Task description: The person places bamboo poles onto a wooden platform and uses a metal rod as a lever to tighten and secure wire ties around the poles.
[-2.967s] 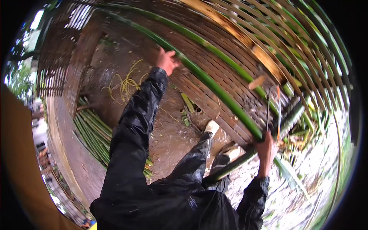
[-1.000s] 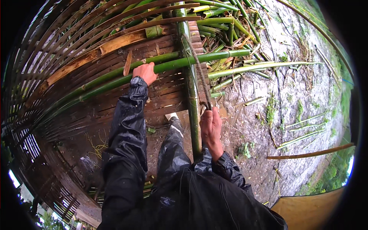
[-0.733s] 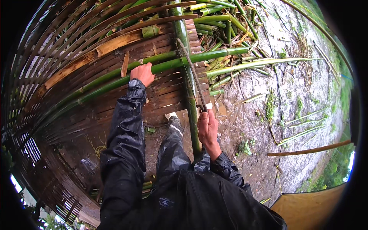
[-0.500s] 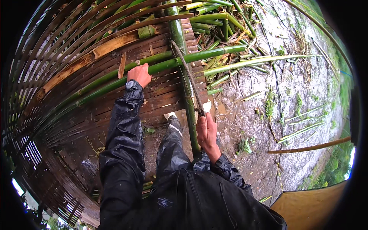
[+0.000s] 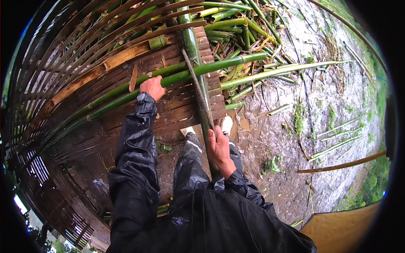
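Note:
Two long green bamboo poles (image 5: pixel 202 69) lie side by side across a slatted bamboo platform (image 5: pixel 177 110). My left hand (image 5: pixel 153 87) is closed over the nearer pole, left of where it crosses an upright green bamboo post (image 5: pixel 192 40). In my right hand (image 5: pixel 220 148) is the near end of what looks like a bow saw (image 5: pixel 195 80), with a dark, bent wooden frame. It reaches away from me over the nearer pole, right of my left hand. The blade edge is hard to make out from here, and my fingers hide the grip.
Cut bamboo pieces (image 5: pixel 240 31) are heaped beyond the platform. Curved slats (image 5: pixel 84 40) form a lattice on the left. A split brown bamboo strip (image 5: pixel 120 57) lies behind the poles. Muddy ground (image 5: pixel 278 130) spreads to the right, with thin bamboo sticks (image 5: pixel 335 147) on it.
The saw and my right hand have shifted slightly left and nearer to me, and the saw's frame now appears more edge-on. My left hand keeps its hold on the pole.

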The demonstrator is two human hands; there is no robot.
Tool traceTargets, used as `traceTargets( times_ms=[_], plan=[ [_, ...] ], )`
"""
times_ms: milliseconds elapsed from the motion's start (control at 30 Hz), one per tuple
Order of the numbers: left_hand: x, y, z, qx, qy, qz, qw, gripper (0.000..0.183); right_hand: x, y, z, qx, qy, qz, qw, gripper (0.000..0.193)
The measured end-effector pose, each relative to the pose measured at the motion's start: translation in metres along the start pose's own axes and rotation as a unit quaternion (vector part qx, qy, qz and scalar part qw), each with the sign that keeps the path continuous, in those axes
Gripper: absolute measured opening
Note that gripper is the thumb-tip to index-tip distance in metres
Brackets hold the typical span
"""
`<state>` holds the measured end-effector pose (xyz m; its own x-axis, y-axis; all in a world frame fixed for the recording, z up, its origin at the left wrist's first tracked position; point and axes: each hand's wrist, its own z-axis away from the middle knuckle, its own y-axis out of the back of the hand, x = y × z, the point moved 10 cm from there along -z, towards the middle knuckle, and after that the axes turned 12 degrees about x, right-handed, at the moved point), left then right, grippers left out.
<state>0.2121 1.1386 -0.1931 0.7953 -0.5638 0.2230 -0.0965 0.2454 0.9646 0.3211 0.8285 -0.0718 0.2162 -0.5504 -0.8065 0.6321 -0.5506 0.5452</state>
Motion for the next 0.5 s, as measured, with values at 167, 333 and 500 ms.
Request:
traceTargets(
  times_ms=[167, 333, 500],
  plan=[
    [0.09, 0.02, 0.025, 0.119, -0.094, 0.091, 0.984, 0.03, 0.028, 0.09, 0.017, 0.031, -0.005, 0.053, 0.998, 0.031],
    [0.206, 0.024, 0.02, 0.122, -0.134, 0.085, 0.98, 0.034, 0.072, 0.173, -0.004, 0.069, -0.067, -0.02, 0.995, 0.04],
    [0.229, -0.016, 0.018, 0.156, -0.14, 0.062, 0.976, 0.042, 0.089, 0.192, -0.028, 0.053, -0.046, 0.031, 0.997, 0.039]
  ],
)
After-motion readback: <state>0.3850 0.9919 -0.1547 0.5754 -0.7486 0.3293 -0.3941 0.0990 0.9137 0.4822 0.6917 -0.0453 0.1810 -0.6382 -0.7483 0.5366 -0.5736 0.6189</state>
